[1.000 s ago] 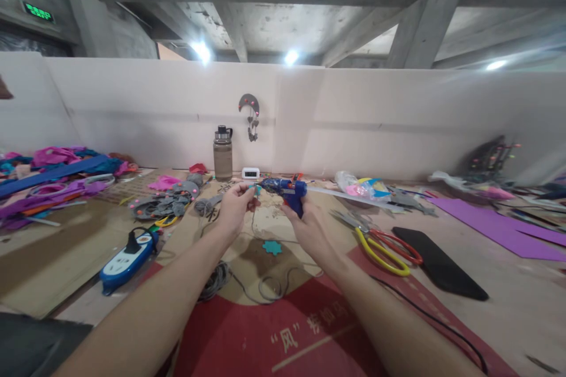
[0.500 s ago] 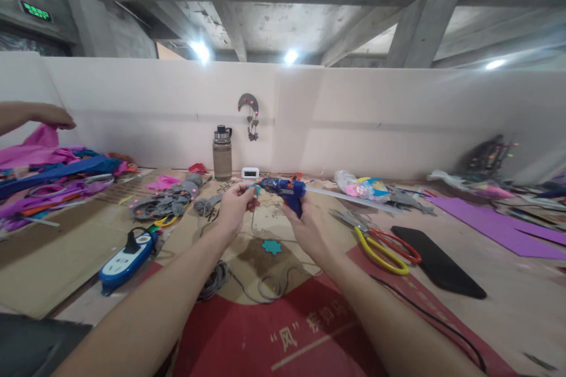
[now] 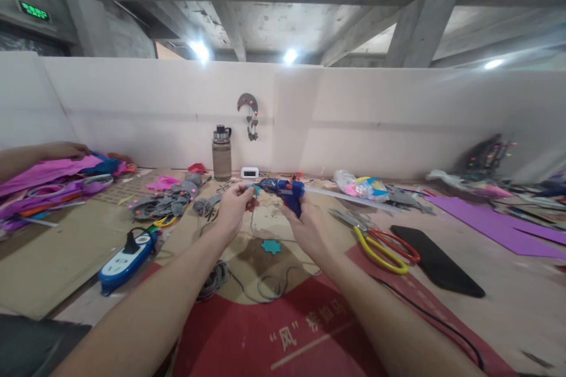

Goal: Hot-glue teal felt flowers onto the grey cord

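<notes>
My right hand (image 3: 305, 221) is wrapped round the handle of a blue hot glue gun (image 3: 289, 189), its nozzle pointing left and a long clear glue stick (image 3: 349, 197) out of its back. Between the fingertips of my left hand (image 3: 234, 206) is a small teal piece (image 3: 255, 189), mostly hidden, close to the nozzle; whether they touch I cannot tell. A thin grey cord hangs down from it. Below, on the cardboard, lies a teal star-like cutout (image 3: 271, 246). Loops of grey cord (image 3: 214, 281) are spread in front of it.
Scissors (image 3: 382, 247) with red and yellow handles lie beside a black phone (image 3: 435, 259) on the right. A power strip (image 3: 126, 262), felt scraps (image 3: 165, 200) and a water bottle (image 3: 221, 153) stand around the left. Another person's hand (image 3: 66, 150) rests over coloured fabric (image 3: 57, 177).
The other person's hand at the left has come down onto the pink fabric it was lifting. My hands, the glue gun and the teal piece look the same.
</notes>
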The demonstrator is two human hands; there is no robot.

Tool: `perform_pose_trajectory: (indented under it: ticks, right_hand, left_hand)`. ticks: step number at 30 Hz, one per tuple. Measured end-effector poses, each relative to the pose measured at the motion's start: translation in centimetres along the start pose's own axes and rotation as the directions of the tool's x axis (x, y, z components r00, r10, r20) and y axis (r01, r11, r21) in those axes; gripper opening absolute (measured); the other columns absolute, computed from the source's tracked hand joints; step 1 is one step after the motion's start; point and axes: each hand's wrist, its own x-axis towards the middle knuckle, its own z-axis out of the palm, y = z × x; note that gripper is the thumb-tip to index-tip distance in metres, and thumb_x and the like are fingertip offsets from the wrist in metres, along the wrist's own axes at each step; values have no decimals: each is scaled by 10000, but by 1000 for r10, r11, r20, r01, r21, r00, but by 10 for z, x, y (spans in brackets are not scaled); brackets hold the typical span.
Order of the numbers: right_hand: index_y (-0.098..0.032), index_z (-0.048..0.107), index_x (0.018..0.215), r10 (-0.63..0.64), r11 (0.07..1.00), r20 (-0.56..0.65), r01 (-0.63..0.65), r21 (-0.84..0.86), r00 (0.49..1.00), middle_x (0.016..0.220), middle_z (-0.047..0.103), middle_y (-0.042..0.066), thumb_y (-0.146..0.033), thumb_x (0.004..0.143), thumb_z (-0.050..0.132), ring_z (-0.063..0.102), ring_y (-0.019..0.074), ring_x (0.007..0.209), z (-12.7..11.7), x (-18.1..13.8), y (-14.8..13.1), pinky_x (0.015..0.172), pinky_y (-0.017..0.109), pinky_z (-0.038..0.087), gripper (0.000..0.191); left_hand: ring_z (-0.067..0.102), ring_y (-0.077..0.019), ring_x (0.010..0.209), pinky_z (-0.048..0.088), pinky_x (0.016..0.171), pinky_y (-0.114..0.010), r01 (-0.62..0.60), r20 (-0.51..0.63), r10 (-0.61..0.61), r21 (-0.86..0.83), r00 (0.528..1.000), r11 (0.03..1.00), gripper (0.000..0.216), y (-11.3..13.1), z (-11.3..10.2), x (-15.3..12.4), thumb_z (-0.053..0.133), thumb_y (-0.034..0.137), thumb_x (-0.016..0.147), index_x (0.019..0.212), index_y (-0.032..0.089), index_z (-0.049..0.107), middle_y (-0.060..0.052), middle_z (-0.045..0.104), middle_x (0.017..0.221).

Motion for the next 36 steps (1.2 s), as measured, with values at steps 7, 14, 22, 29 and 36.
perform_pose_trajectory:
  ticks: [7, 14, 22, 29, 36]
  right_hand:
    - [-159, 537, 1130, -21, 999, -23, 22, 30, 1000, 850, 658, 74, -341, 822, 486, 594, 218, 709, 1, -1, 2, 675, 340, 457, 362]
    - [-170, 516, 1176, -59, 996, -34, 61, 68, 998, 978, 650, 96, -313, 837, 474, 598, 238, 823, 1, 0, 2, 762, 372, 459, 370]
    - [-167, 518, 1184, -33, 999, -13, 33, 28, 999, 890, 664, 86, -328, 834, 478, 604, 246, 757, 1, -1, 3, 704, 365, 464, 387]
    - [-164, 522, 1175, -48, 998, -17, 48, 34, 999, 873, 657, 88, -341, 838, 471, 596, 240, 733, 1, -1, 3, 691, 363, 465, 385]
    - [-171, 532, 1170, -52, 999, -29, 52, 12, 998, 863, 660, 88, -338, 830, 474, 603, 243, 729, 1, -1, 3, 688, 362, 467, 383]
  left_hand:
    - [523, -78, 455, 327, 406, -186, -3, 22, 3, 5, 1000, 1000, 274, 0, 1, -2, 722, 354, 632, 743, 152, 574, 29, 553, 575]
    - [518, -75, 448, 318, 404, -186, 3, 1, -3, -18, 1000, 1000, 297, 1, 0, -1, 737, 362, 614, 751, 149, 583, 29, 554, 571]
    - [527, -77, 458, 329, 402, -181, 1, -2, -1, -10, 1000, 1000, 288, 3, 0, -1, 724, 353, 631, 763, 145, 574, 25, 556, 591]
    - [524, -80, 449, 325, 401, -184, 9, -9, -9, -8, 1000, 1000, 295, 2, 1, -1, 729, 358, 620, 754, 147, 571, 26, 550, 573]
    - [522, -77, 453, 325, 403, -178, 8, 2, -8, -9, 1000, 1000, 287, 2, 1, -1, 722, 358, 631, 758, 151, 569, 29, 543, 580]
